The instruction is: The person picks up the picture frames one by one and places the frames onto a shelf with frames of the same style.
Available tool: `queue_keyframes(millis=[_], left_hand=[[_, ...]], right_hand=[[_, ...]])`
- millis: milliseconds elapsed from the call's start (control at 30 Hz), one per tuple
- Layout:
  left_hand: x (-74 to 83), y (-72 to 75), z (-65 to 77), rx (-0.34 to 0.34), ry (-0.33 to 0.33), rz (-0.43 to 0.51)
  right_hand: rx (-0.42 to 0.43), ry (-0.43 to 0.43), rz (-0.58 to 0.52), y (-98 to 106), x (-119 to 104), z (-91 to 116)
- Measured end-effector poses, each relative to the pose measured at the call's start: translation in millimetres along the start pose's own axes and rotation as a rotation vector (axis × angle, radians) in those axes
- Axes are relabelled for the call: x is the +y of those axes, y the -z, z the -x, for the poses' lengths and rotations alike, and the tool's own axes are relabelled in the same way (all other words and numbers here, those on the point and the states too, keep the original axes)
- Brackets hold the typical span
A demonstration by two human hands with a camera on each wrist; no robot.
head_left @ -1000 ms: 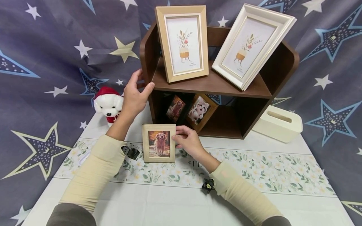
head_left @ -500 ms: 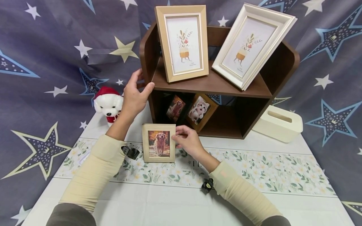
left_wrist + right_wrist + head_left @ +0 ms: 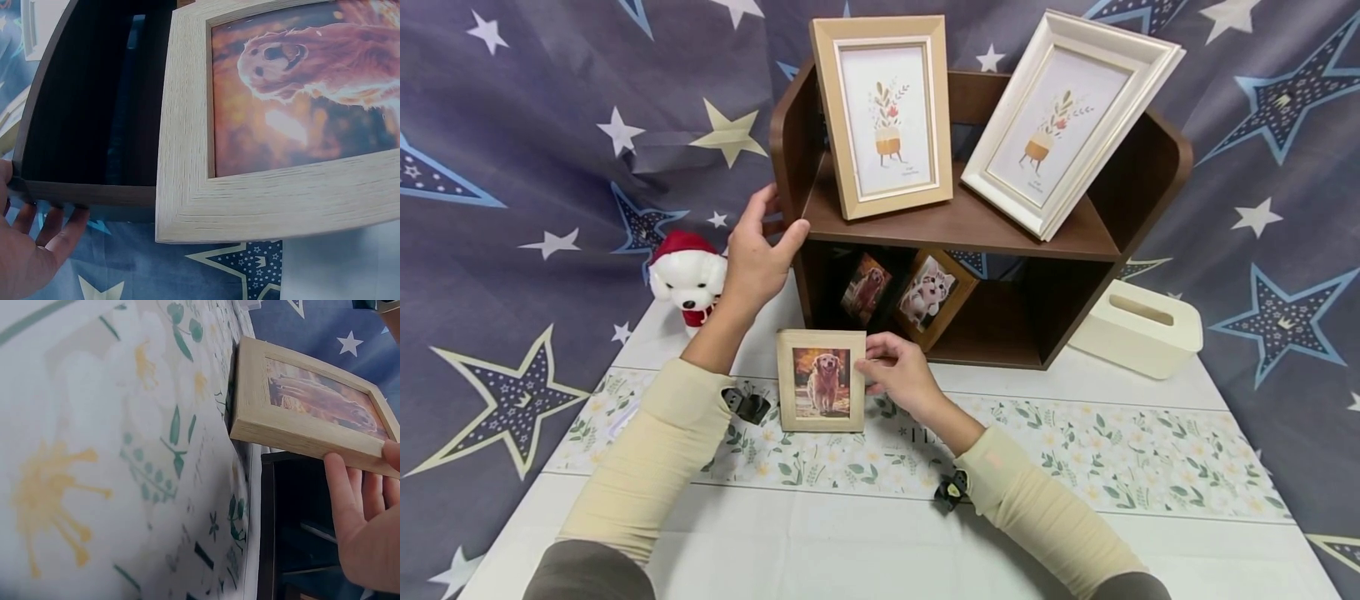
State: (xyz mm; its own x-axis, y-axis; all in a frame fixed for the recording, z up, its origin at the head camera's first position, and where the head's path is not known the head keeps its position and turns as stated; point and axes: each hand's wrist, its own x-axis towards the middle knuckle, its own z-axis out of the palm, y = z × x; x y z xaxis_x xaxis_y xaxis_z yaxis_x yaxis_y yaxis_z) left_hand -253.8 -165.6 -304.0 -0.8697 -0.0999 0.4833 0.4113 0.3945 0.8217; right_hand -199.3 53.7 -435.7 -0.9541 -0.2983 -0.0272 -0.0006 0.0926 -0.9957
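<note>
A pale wooden photo frame [image 3: 822, 381] with a picture of a golden dog stands on the table in front of the dark brown shelf [image 3: 970, 227]. My right hand [image 3: 904, 377] pinches its right side, thumb in front and fingers at the edge, as the right wrist view shows too. My left hand [image 3: 760, 254] grips the shelf's left side panel, its thumb at the front edge and its fingers on the outer face. In the left wrist view the photo frame [image 3: 187, 156] hides part of the shelf.
Two tall frames, one beige [image 3: 835, 108] and one white [image 3: 1150, 71], lean on the upper board. Below stand a brown kitten frame [image 3: 951, 308] and a dark dog picture [image 3: 867, 289]. A plush dog [image 3: 688, 279] sits left, a cream tissue box [image 3: 1138, 325] right.
</note>
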Motion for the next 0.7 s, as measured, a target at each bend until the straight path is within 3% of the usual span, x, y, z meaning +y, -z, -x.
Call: queue_keyframes(millis=[700], left_hand=[[1.5, 0.8, 0.1, -0.006, 0.004, 0.005]], right_hand=[[-0.001, 0.009, -0.09, 25.2, 4.8, 8.7]])
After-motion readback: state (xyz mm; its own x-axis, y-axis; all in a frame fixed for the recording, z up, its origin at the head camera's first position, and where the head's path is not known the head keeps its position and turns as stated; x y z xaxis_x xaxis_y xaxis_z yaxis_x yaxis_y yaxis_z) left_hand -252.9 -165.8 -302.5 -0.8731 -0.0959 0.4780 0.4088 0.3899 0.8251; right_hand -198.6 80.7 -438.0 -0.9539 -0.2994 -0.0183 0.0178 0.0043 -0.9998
